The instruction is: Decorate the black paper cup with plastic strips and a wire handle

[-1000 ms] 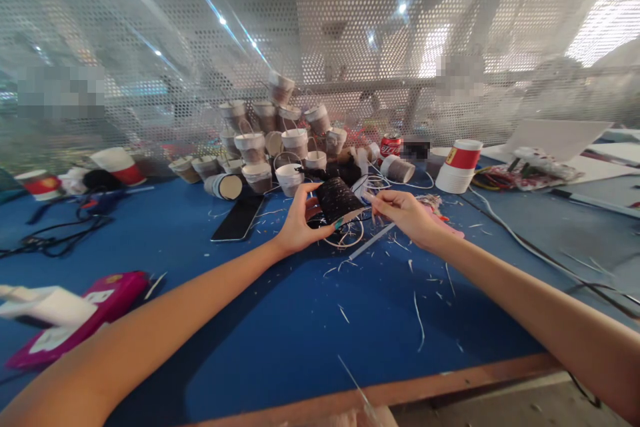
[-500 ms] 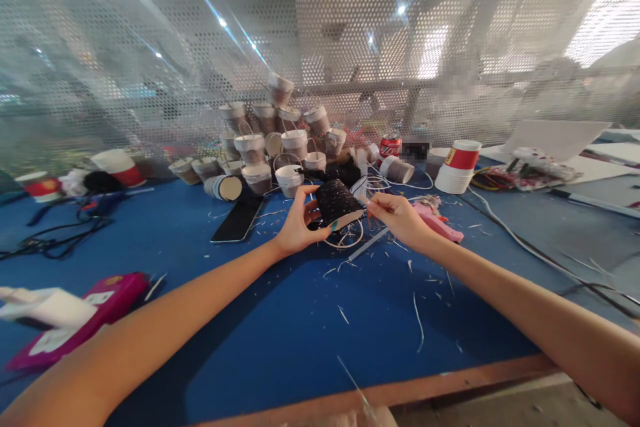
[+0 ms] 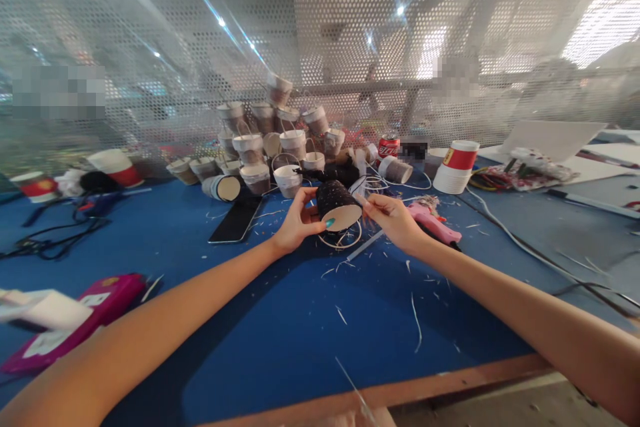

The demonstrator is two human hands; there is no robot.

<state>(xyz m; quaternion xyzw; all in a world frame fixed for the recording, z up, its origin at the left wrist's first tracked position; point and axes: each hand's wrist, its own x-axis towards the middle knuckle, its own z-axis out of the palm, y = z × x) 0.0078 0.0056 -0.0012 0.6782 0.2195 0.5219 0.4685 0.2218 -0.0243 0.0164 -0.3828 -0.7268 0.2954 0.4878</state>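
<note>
My left hand [image 3: 296,221] is wrapped round a black-covered paper cup [image 3: 336,199], its thumb on the rim of the pale round base. The cup lies tilted on its side in the air, base towards me. At the cup's right edge, my right hand [image 3: 389,217] is closed in a pinch; a small pale bit shows at the fingertips, too small to name. A loop of white cord [image 3: 340,245] hangs or lies just below the cup. Right of my right hand lies a pink glue gun-like tool [image 3: 434,223].
Behind the cup stands a pile of small grey-white buckets with handles [image 3: 253,147]. A phone [image 3: 235,220] lies to the left. A red can [image 3: 389,145] and stacked paper cups [image 3: 456,167] stand at the back right. White scraps [image 3: 417,323] litter the blue table [image 3: 280,333].
The black cup has tilted so that more of its pale base faces me. My right hand has shifted slightly left, close against the cup's edge.
</note>
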